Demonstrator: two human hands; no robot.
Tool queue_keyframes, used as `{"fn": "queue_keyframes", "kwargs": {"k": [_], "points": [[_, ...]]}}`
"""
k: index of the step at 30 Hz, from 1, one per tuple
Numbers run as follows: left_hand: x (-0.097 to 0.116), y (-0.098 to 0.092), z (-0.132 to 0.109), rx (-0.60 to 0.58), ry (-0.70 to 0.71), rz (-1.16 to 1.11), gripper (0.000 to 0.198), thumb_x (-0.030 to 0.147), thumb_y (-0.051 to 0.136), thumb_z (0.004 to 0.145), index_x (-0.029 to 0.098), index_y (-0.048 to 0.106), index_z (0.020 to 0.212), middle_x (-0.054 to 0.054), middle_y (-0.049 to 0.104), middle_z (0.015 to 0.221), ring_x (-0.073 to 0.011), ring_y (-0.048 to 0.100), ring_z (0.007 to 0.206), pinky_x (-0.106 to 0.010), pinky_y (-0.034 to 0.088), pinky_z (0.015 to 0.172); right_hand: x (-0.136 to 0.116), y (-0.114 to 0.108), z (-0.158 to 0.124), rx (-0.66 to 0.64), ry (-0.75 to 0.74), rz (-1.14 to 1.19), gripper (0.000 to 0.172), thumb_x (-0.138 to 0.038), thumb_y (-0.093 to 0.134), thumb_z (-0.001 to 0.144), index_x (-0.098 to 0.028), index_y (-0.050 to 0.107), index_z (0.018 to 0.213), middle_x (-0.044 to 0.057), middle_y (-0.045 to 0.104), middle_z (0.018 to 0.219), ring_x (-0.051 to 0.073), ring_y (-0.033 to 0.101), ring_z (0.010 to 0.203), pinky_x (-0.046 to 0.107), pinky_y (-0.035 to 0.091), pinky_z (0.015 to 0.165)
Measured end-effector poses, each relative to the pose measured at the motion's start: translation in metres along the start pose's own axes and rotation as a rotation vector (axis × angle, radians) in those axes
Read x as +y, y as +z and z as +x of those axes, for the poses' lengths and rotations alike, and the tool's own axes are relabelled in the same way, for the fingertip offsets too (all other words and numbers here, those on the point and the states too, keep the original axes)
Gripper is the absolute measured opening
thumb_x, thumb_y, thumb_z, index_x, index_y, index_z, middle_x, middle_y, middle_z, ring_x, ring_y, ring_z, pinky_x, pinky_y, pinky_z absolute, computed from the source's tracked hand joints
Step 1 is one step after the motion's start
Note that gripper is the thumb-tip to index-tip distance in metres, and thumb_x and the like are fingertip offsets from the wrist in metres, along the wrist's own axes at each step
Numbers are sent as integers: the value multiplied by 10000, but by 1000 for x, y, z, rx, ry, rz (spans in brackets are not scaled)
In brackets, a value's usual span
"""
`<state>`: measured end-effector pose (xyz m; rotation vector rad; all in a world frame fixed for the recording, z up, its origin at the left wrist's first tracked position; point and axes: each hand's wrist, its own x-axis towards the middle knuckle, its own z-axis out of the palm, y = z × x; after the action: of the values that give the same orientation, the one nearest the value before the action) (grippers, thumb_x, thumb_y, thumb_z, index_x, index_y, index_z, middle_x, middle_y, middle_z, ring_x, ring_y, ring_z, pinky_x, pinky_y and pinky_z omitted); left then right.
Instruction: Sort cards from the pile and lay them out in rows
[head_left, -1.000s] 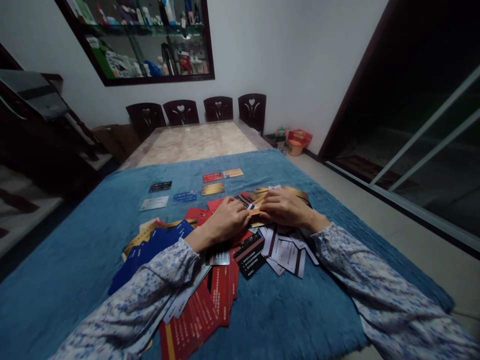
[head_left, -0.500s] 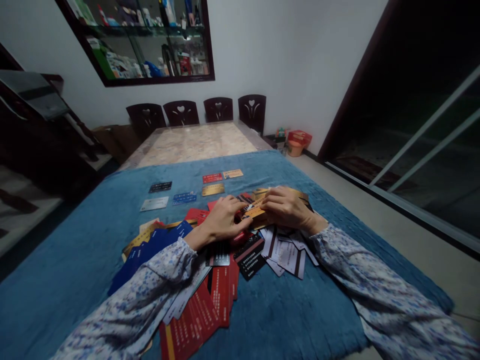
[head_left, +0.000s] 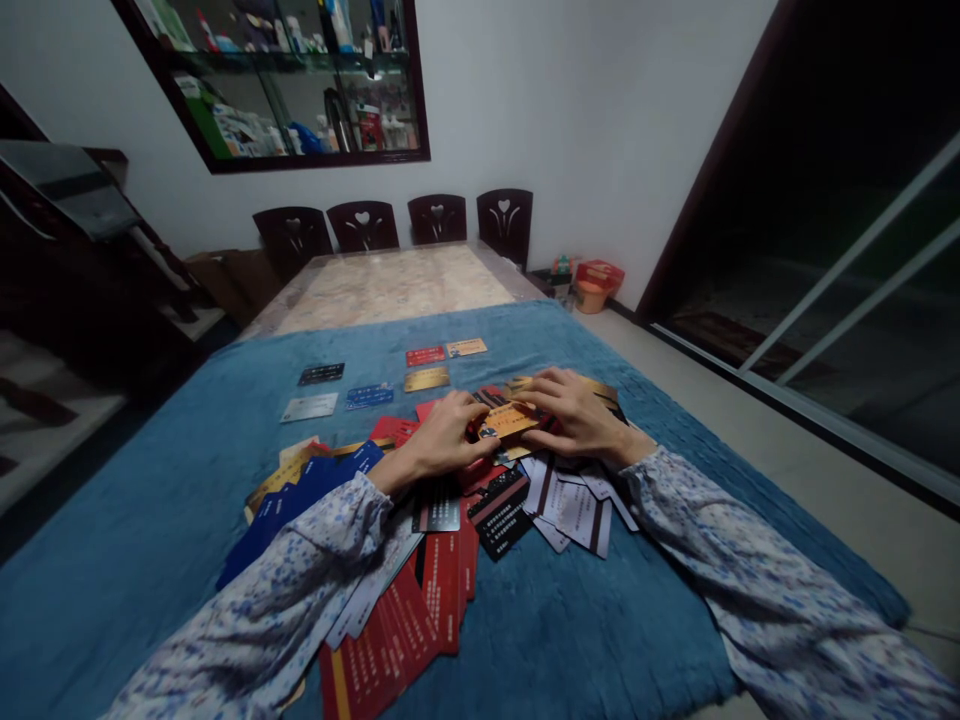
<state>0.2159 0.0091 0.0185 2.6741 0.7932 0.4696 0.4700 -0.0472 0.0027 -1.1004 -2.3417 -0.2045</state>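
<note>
Both of my hands meet over a heap of plastic cards on a blue cloth (head_left: pixel 150 520). An orange-gold card (head_left: pixel 507 420) is pinched between my left hand (head_left: pixel 442 440) and my right hand (head_left: pixel 574 412), face up, just above the heap. Under my hands lie red cards (head_left: pixel 439 580), blue cards (head_left: pixel 300 495), a black card (head_left: pixel 501 512) and white cards with dark stripes (head_left: pixel 577 505). Farther away, single cards lie apart in rows: a black one (head_left: pixel 320 374), a silver one (head_left: pixel 309 407), a blue one (head_left: pixel 369 396), a gold one (head_left: pixel 426 379), a red one (head_left: pixel 424 355) and an orange one (head_left: pixel 466 347).
The cloth covers the near half of a long table with a bare marbled top (head_left: pixel 390 285) beyond. Several dark chairs (head_left: pixel 437 218) stand at its far end under a glass wall cabinet (head_left: pixel 300 80). A red basket (head_left: pixel 598 283) sits on the floor to the right.
The orange-gold card has been lifted from the heap and turned flatter, face up, between both hands. My left hand slid slightly forward. The arms hardly moved.
</note>
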Motion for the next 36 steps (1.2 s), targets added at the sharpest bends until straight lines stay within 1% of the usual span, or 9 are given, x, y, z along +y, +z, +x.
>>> {"fn": "queue_keyframes", "kwargs": {"k": [2,3,9,13,18,23,28,33,36], "points": [[-1,1,0,5,12,1,256,355,670,867,175,713,1044,-103,639,1058,-257,579,1026,-423,499,933,2,-3,-1,-41,27,29,563,-564,591,920,-208,633,1355,155,686,1218,324,533,1086,525,431,923],[-2,1,0,6,16,2,255,348,672,866,175,709,1050,-105,636,1067,-260,575,1035,-430,497,940,3,-3,-1,-60,38,39,582,-585,581,922,-207,629,1361,159,683,1222,326,530,1087,526,429,921],[-1,1,0,-7,17,14,275,340,684,866,187,694,1094,-110,628,1108,-270,564,1058,-456,488,952,3,-3,1,-128,56,58,539,-569,544,955,-207,647,1341,164,682,1186,316,526,1066,516,427,913],[-2,0,-1,-10,11,45,350,357,688,862,195,676,1172,-112,620,1160,-282,554,1089,-471,467,971,0,-5,3,-135,73,59,572,-587,563,939,-214,631,1368,158,677,1161,319,512,1061,514,435,905],[-4,-1,-1,-27,-15,76,330,402,674,865,189,690,1116,-108,608,1113,-284,546,1054,-468,472,939,1,-6,4,-155,81,63,544,-583,551,947,-221,645,1342,156,674,1159,321,496,1056,526,445,899],[-8,0,-1,-17,0,51,311,397,655,866,181,680,1089,-101,585,1098,-271,528,1059,-445,478,947,4,-5,5,-169,83,85,552,-580,569,938,-233,631,1362,156,649,1238,326,485,1091,552,438,932],[-8,-2,-2,-40,12,73,301,379,628,874,179,668,1095,-107,578,1102,-280,521,1057,-456,475,932,4,-7,8,-184,98,99,554,-568,594,929,-238,622,1373,144,654,1200,319,489,1095,535,440,938],[-9,-9,3,-79,-5,148,324,349,635,868,164,657,1132,-124,587,1120,-294,521,1071,-467,460,940,5,-9,18,-228,101,64,498,-574,600,925,-232,673,1280,138,658,1118,312,492,1050,492,441,874],[-13,-14,9,-82,-10,174,301,358,648,864,173,666,1101,-116,589,1106,-291,521,1074,-453,458,944,8,-11,25,-259,93,36,441,-569,571,944,-232,701,1197,139,654,1100,306,486,1026,471,434,853]]}}
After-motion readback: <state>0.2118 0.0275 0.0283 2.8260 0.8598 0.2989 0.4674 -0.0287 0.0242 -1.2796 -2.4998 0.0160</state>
